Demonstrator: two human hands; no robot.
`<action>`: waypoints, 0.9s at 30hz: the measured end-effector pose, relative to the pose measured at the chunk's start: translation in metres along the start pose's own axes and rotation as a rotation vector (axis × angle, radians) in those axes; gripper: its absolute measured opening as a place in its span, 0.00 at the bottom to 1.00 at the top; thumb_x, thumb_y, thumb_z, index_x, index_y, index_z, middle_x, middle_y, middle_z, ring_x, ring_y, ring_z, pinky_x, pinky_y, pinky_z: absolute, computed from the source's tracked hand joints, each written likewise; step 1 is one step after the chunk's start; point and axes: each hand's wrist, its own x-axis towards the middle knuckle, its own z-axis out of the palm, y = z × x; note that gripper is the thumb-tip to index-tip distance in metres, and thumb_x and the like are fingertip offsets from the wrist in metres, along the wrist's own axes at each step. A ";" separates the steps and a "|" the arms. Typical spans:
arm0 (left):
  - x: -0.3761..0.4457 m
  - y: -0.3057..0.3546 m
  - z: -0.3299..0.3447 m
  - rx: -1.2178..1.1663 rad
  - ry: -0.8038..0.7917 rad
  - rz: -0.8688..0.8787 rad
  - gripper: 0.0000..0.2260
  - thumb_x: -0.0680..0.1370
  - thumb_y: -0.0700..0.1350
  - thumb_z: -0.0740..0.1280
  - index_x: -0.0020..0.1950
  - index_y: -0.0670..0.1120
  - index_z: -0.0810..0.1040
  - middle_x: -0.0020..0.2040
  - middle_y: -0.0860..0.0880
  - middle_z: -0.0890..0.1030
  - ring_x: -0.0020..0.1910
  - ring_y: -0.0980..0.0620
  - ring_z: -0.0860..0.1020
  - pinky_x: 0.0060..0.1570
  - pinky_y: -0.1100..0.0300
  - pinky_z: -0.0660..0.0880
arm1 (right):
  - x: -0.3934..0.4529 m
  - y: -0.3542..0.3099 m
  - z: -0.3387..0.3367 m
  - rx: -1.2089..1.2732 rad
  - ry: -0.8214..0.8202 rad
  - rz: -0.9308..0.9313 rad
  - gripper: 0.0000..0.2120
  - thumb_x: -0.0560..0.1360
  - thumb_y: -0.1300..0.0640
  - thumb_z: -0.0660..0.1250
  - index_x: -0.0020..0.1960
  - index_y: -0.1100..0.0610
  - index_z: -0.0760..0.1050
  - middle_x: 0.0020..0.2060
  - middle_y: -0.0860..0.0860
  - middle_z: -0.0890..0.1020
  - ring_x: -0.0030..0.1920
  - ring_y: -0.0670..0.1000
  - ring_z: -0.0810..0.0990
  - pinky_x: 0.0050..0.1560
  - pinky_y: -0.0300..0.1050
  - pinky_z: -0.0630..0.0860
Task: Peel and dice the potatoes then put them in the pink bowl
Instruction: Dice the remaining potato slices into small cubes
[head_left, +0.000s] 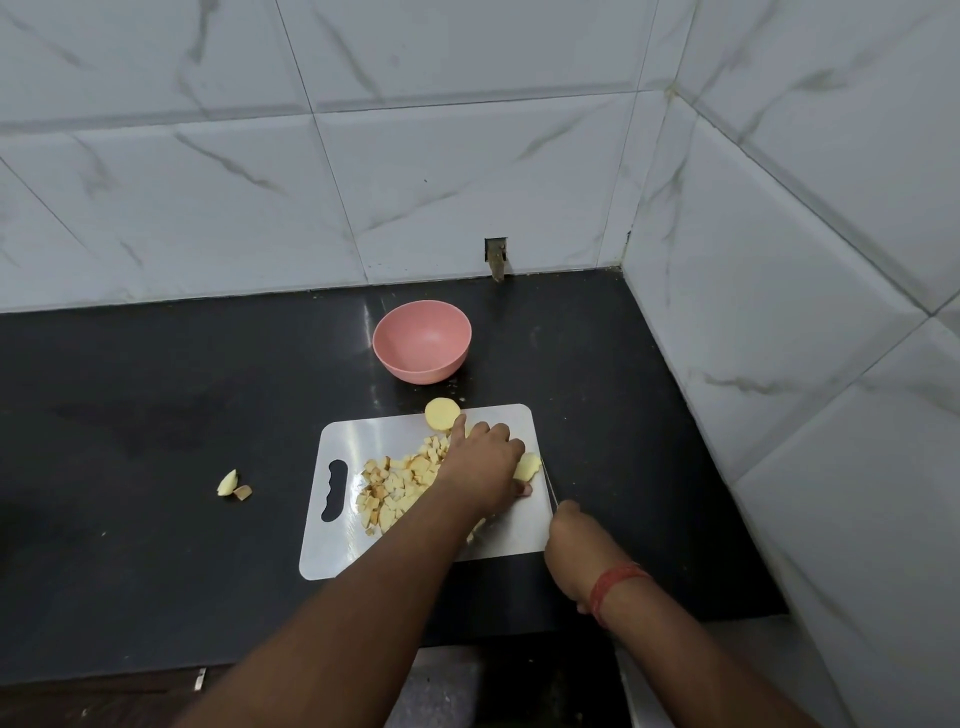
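A white cutting board lies on the black counter. A heap of diced potato covers its middle. My left hand holds down a peeled potato piece near the board's right edge, fingers curled over it. My right hand grips a knife whose thin blade runs just right of that piece. A peeled potato half sits at the board's far edge. The pink bowl stands empty behind the board.
Two small potato scraps lie on the counter left of the board. Tiled walls close off the back and right side. A small pipe stub sticks out of the back wall above the bowl.
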 end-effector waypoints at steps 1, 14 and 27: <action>0.000 0.001 0.001 -0.001 0.004 -0.006 0.23 0.80 0.61 0.64 0.69 0.49 0.75 0.66 0.45 0.76 0.68 0.43 0.71 0.76 0.36 0.51 | -0.001 0.000 0.001 0.002 -0.002 0.007 0.22 0.78 0.67 0.58 0.71 0.64 0.58 0.63 0.60 0.75 0.60 0.59 0.78 0.55 0.52 0.76; 0.000 0.001 0.004 -0.012 0.004 -0.022 0.25 0.79 0.64 0.64 0.70 0.50 0.74 0.68 0.45 0.75 0.70 0.43 0.70 0.76 0.36 0.50 | -0.002 -0.001 0.009 -0.041 0.005 -0.037 0.17 0.78 0.66 0.59 0.66 0.63 0.62 0.60 0.59 0.77 0.58 0.57 0.80 0.51 0.47 0.76; 0.001 -0.003 0.009 -0.019 0.032 0.005 0.25 0.79 0.64 0.64 0.70 0.50 0.74 0.66 0.45 0.76 0.68 0.43 0.71 0.76 0.36 0.51 | 0.011 -0.006 -0.011 0.027 0.029 -0.042 0.16 0.77 0.66 0.55 0.65 0.62 0.65 0.60 0.60 0.76 0.56 0.60 0.80 0.45 0.49 0.75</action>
